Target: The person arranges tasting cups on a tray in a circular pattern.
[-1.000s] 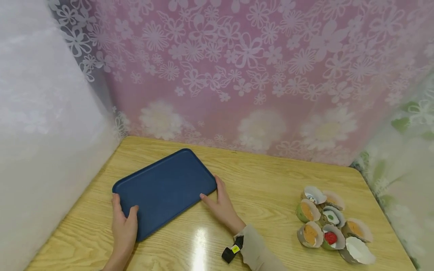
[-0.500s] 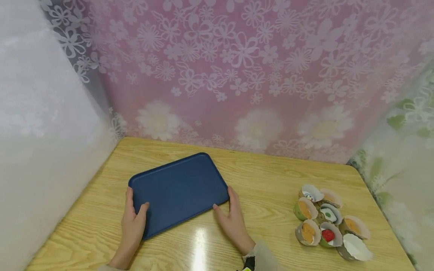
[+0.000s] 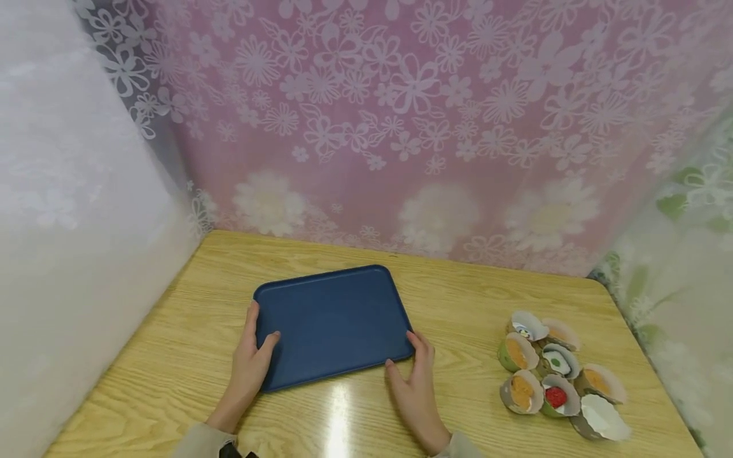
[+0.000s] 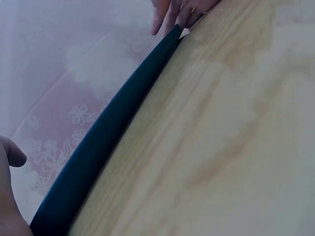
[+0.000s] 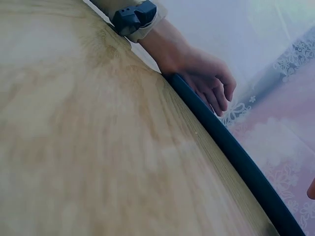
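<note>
Cloth (image 3: 349, 133), pink and printed with white flowers, is hung behind the wood-grained surface (image 3: 464, 305). Left of the surface's middle, a blue tray (image 3: 338, 324) is set at a slight slant, and both ends are covered! Its left end is gripped by the left hand (image 3: 249, 359), thumb laid over the rim, fingers stretched along the outer side. At the near right corner, the tray is pinched by the right hand (image 3: 418, 391), thumb at the near edge, fingers at the right edge. Whether the tray is fully borne by the surface cannot be told. Off to the right, eight cups (image 3: 572, 397) are clustered; in one, a red filling (image 3: 555, 397) is seen.
</note>
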`<state>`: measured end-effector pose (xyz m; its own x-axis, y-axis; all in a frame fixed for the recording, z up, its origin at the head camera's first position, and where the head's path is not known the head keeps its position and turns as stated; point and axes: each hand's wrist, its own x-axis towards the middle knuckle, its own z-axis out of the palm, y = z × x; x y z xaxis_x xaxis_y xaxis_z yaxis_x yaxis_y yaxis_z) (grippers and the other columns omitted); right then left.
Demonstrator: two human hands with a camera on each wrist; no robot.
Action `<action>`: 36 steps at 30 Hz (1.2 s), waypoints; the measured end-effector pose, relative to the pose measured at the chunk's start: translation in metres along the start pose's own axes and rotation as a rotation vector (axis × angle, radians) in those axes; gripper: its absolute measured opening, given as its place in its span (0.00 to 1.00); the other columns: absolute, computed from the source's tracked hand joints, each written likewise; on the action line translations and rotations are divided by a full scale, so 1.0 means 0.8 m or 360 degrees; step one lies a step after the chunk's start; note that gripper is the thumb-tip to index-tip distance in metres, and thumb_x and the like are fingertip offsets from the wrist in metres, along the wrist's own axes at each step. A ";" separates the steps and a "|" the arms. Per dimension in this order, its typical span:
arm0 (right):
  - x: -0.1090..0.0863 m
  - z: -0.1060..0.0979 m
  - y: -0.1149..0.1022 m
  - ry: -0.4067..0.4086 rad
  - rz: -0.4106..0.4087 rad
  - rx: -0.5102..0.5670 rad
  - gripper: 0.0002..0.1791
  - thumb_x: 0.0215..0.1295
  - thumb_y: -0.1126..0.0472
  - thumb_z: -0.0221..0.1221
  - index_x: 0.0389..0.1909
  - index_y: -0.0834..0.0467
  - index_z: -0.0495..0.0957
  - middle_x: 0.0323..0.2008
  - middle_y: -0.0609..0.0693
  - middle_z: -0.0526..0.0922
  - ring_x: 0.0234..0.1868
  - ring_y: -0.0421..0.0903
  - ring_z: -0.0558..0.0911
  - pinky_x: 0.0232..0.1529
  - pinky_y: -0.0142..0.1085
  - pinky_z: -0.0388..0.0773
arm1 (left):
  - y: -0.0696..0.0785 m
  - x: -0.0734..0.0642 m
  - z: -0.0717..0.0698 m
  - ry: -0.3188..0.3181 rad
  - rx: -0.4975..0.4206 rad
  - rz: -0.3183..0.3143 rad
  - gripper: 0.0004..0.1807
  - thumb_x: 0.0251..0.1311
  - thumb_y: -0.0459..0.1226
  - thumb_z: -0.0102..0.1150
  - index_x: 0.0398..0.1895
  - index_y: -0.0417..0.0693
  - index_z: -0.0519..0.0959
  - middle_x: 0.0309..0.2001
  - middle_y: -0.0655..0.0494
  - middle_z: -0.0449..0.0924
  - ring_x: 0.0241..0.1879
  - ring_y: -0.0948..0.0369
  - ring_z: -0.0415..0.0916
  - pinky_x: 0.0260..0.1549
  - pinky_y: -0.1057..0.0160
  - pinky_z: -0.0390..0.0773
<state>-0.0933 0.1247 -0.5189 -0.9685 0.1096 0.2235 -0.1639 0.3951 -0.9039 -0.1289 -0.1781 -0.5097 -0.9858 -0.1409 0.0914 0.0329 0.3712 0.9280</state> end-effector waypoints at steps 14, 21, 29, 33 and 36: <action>-0.011 -0.047 0.005 -0.0004 0.0093 0.0016 0.30 0.67 0.69 0.59 0.69 0.62 0.65 0.68 0.57 0.63 0.71 0.53 0.60 0.66 0.25 0.53 | 0.004 0.012 0.015 -0.0064 0.0032 0.0140 0.40 0.71 0.37 0.53 0.80 0.45 0.45 0.80 0.49 0.42 0.78 0.50 0.39 0.73 0.44 0.46; 0.009 -0.050 0.009 0.0069 0.0014 0.0002 0.27 0.64 0.72 0.60 0.65 0.68 0.69 0.63 0.61 0.70 0.67 0.56 0.67 0.64 0.24 0.57 | -0.004 0.012 0.021 0.0012 0.0135 0.0299 0.41 0.67 0.33 0.56 0.79 0.38 0.48 0.79 0.43 0.45 0.77 0.46 0.43 0.72 0.63 0.46; 0.058 -0.037 0.021 -0.0021 0.0076 0.0160 0.28 0.72 0.65 0.56 0.71 0.66 0.63 0.69 0.62 0.66 0.71 0.56 0.65 0.70 0.52 0.60 | -0.008 0.014 0.015 0.0042 0.0047 0.0251 0.40 0.68 0.32 0.54 0.79 0.40 0.48 0.78 0.42 0.46 0.77 0.46 0.42 0.71 0.66 0.45; 0.087 -0.029 0.026 -0.0070 0.0068 0.0283 0.32 0.74 0.63 0.55 0.75 0.66 0.56 0.73 0.63 0.61 0.73 0.57 0.62 0.71 0.53 0.59 | -0.007 0.019 0.011 0.0025 -0.0063 0.0238 0.39 0.69 0.32 0.52 0.79 0.38 0.47 0.78 0.41 0.45 0.77 0.47 0.41 0.68 0.75 0.45; 0.099 -0.027 0.029 -0.0139 0.0040 0.0283 0.35 0.75 0.62 0.54 0.76 0.66 0.52 0.74 0.63 0.58 0.74 0.58 0.60 0.71 0.53 0.58 | -0.008 0.030 0.008 -0.0039 -0.0189 0.0251 0.39 0.70 0.31 0.51 0.79 0.36 0.45 0.78 0.39 0.42 0.77 0.46 0.39 0.64 0.82 0.46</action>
<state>-0.1698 0.1624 -0.5141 -0.9841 0.0346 0.1742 -0.1621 0.2252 -0.9607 -0.1538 -0.1780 -0.5161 -0.9705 -0.0665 0.2316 0.2052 0.2758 0.9391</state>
